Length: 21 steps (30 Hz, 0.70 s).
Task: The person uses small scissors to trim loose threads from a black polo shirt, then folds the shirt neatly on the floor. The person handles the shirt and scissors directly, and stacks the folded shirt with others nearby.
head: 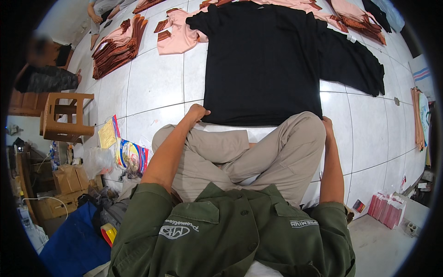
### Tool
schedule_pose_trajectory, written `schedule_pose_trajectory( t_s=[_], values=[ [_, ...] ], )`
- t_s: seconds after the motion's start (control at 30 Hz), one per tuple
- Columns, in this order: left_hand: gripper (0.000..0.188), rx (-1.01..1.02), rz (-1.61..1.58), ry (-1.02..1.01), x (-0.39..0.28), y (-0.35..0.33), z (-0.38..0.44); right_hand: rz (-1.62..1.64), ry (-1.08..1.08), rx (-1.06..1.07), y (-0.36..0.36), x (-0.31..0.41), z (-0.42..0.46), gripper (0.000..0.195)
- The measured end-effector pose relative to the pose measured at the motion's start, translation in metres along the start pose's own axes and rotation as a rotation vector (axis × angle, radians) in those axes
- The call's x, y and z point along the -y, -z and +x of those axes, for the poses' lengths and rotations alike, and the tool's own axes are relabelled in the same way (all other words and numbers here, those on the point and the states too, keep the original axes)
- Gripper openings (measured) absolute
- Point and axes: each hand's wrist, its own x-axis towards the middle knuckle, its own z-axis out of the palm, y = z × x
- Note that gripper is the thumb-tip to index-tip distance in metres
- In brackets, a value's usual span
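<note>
A black T-shirt [263, 65] lies spread on the white tiled floor [155, 83], its collar away from me and its hem close to my crossed legs. My left hand [198, 113] pinches the left end of the hem between thumb and fingers. At the right end of the hem is my right hand [326, 124], partly hidden behind my knee, its fingertips at the cloth's corner. Another black garment [353, 62] pokes out from beside the T-shirt on the right. Beyond them a pink garment with brown trim [180, 34] lies partly under the T-shirt's left sleeve.
Folded pink and brown garments are stacked at the upper left [117, 48] and upper right [360, 20]. A brown plastic stool [69, 114] stands at left, near plastic packaging [131, 152] and cardboard boxes [71, 180]. Two people sit at the upper left. Pink-and-white packets [386, 209] stand at lower right.
</note>
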Motion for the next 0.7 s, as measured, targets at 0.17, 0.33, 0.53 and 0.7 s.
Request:
schedule_pose_trajectory(
  t_s=[0.17, 0.33, 0.53, 0.7],
  values=[
    [0.055, 0.229, -0.210, 0.006, -0.002, 0.000, 0.000, -0.066, 0.000, -0.015, -0.003, 0.008, -0.007, 0.064],
    [0.042, 0.114, -0.275, -0.020, 0.005, 0.004, 0.005, -0.071, -0.010, -0.065, -0.006, 0.020, -0.016, 0.053],
    [0.018, -0.006, -0.273, 0.089, 0.014, 0.001, 0.016, -0.057, -0.045, -0.102, -0.007, 0.017, -0.016, 0.043],
    [0.030, 0.025, -0.333, 0.075, 0.019, -0.001, 0.015, -0.013, -0.005, -0.048, -0.008, 0.013, -0.014, 0.049]
  ],
)
